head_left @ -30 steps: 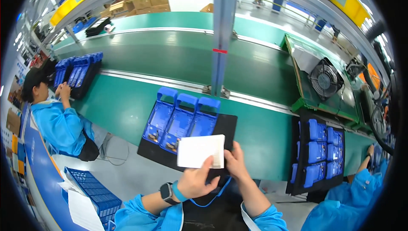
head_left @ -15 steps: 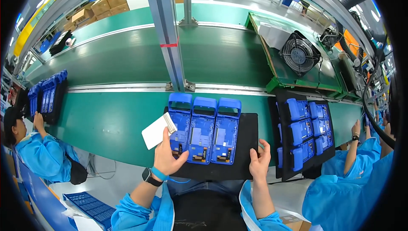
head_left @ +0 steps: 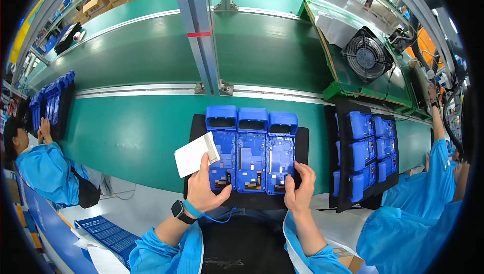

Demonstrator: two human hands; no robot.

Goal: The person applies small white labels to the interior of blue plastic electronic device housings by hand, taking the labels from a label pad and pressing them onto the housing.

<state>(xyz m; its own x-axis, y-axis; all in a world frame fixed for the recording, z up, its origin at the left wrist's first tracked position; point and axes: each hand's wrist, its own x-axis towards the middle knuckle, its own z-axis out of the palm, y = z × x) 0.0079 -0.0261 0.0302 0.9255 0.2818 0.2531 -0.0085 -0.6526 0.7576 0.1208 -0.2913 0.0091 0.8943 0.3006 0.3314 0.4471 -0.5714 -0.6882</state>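
Note:
Three open blue plastic housings (head_left: 251,155) stand side by side on a black pad (head_left: 301,145), each with a frame-like handle at its far end and small electronic parts inside. My left hand (head_left: 204,191) holds a stack of white sheets (head_left: 191,155) over the left housing, fingers on the stack and thumb spread aside. Beside the right housing is my right hand (head_left: 301,191), its fingers parted. The thumb lies over the housing's near right corner and the other fingers along its outer edge; a firm grip does not show.
More blue housings (head_left: 363,155) sit on black holders to the right. A metal post (head_left: 196,37) rises behind the bench (head_left: 126,143). A fan (head_left: 367,56) stands on a green-edged platform at the back right. Co-workers in blue work on both sides; a blue basket (head_left: 108,236) is low left.
My right hand has moved left from the pad's edge to the right housing. The housings now sit nearer the pad's right edge. My left hand keeps the white stack, shifted slightly right.

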